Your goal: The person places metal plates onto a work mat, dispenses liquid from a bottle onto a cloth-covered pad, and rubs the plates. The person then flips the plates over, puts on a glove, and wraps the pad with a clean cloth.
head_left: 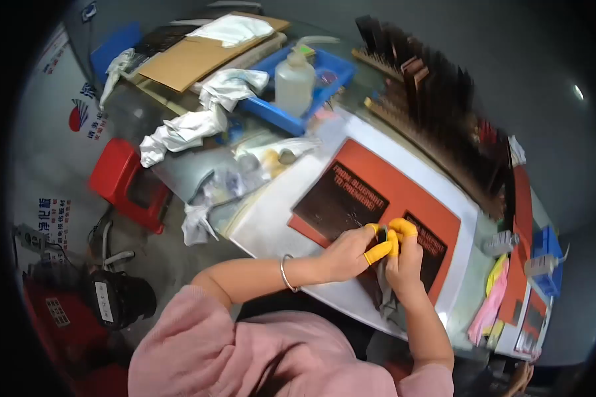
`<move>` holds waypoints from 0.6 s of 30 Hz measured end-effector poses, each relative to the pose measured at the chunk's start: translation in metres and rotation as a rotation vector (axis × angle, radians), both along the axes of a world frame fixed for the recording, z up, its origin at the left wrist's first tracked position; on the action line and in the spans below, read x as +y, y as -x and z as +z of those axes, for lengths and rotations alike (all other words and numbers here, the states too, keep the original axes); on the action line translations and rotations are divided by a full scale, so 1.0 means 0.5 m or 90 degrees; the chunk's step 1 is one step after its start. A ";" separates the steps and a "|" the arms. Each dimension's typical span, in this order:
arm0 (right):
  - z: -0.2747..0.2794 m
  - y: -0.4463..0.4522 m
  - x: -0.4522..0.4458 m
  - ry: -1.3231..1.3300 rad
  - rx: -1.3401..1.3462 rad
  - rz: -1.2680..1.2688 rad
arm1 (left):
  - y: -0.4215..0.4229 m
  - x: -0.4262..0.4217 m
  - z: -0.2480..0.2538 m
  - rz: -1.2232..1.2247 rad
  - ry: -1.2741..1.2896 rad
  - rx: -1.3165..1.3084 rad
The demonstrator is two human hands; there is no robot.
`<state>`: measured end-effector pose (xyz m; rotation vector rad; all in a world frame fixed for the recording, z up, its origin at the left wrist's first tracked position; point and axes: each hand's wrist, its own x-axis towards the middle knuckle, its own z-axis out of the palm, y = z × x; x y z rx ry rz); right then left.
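My left hand (351, 255) and my right hand (406, 258) meet above a red-orange printed sheet (394, 192). Yellow finger cots cover several of their fingertips. Both hands are closed, pinching a grey cloth (386, 291) whose loose end hangs down between them. Their fingers partly hide the cloth's upper end. The sheet carries two dark panels; the left dark panel (341, 198) reads "FROM BLUEPRINT TO PREMIERE!". My hands and forearms cover part of the right panel and the sheet's near edge. Under the sheet lies a white board (261, 228).
Behind stands a blue tray (295, 126) with a pump bottle (294, 83). Crumpled white cloths (182, 135) lie to the left, near a red stool (122, 178). A rack of dark upright pieces (417, 79) runs along the back right. At right are a small bottle (501, 243) and pink cloth (490, 304).
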<state>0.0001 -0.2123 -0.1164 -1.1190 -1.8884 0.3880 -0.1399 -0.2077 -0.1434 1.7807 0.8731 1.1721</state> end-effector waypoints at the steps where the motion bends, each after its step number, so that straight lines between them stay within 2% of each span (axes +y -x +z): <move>1: 0.011 0.012 0.006 0.062 0.006 0.022 | 0.022 0.004 0.038 -0.126 0.339 -0.150; 2: 0.025 0.026 0.021 0.123 0.008 0.046 | 0.032 0.018 0.034 -0.137 0.375 -0.216; 5: 0.021 0.074 0.091 0.154 0.108 0.161 | 0.104 0.069 0.066 -0.124 0.402 -0.196; 6: 0.064 0.110 0.098 0.181 0.093 0.174 | 0.127 0.087 0.075 -0.114 0.413 -0.211; 8: 0.081 0.136 0.117 0.185 0.107 0.188 | 0.151 0.097 0.082 -0.078 0.416 -0.214; 10: 0.077 0.162 0.183 0.329 0.248 0.248 | 0.201 0.114 0.121 -0.035 0.425 -0.155; 12: 0.091 0.180 0.253 0.433 0.435 0.266 | 0.253 0.144 0.099 0.049 0.276 -0.162; 14: 0.098 0.184 0.328 0.388 0.539 0.288 | 0.291 0.187 0.080 0.310 -0.096 -0.137; 15: 0.102 0.184 0.360 0.404 0.623 0.326 | 0.315 0.204 0.087 0.364 -0.125 -0.123; 18: 0.113 0.195 0.434 0.404 0.692 0.355 | 0.372 0.272 0.079 0.511 -0.254 -0.002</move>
